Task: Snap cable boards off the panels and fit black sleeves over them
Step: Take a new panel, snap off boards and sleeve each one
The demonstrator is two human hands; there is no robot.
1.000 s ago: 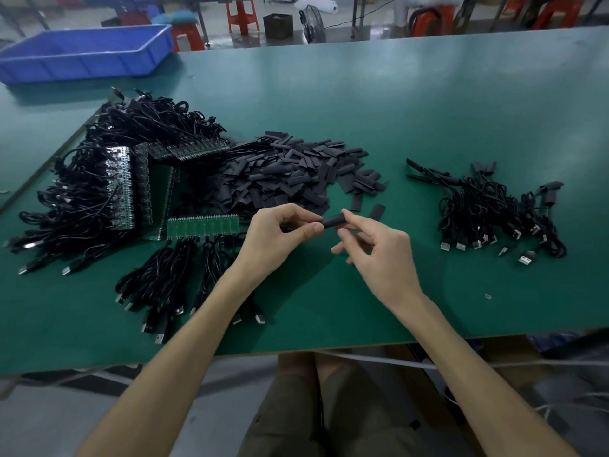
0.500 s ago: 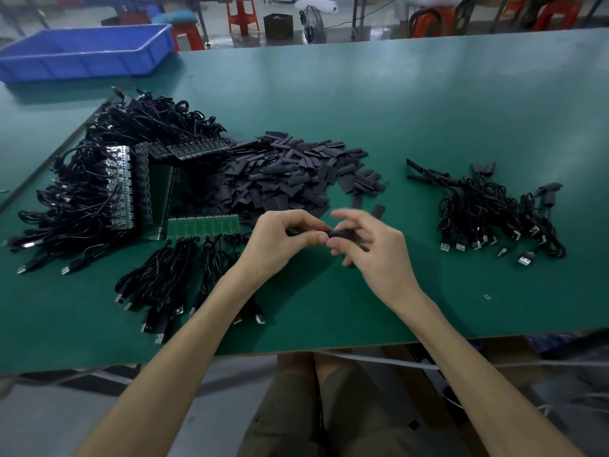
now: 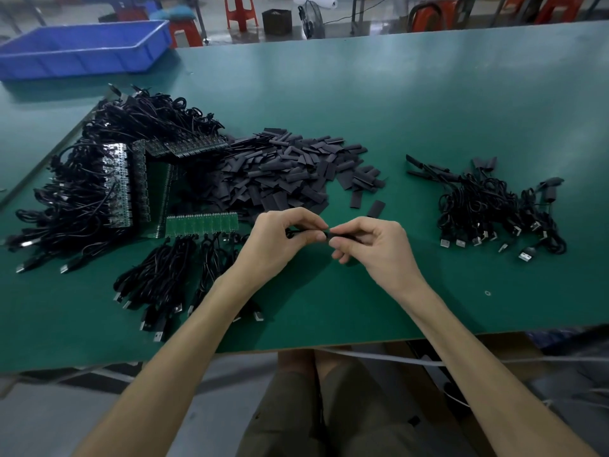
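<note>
Head view: left hand (image 3: 283,239) and right hand (image 3: 372,245) meet fingertip to fingertip above the green surface (image 3: 428,94), near its front edge. Left hand pinches a black cable (image 3: 296,231); right hand pinches a black sleeve (image 3: 346,238). Board end hidden, possibly inside the sleeve. Bare surface separates the hands from the sleeved cables (image 3: 494,209) at right.

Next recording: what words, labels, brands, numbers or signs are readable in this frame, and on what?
No readable text anywhere.
Green board strip: any print too small and blurred.
Blue bin: no label visible.
Pile of black sleeves: plain.
Sleeve pinched by the right hand, cable pinched by the left hand: no marking visible.
</note>
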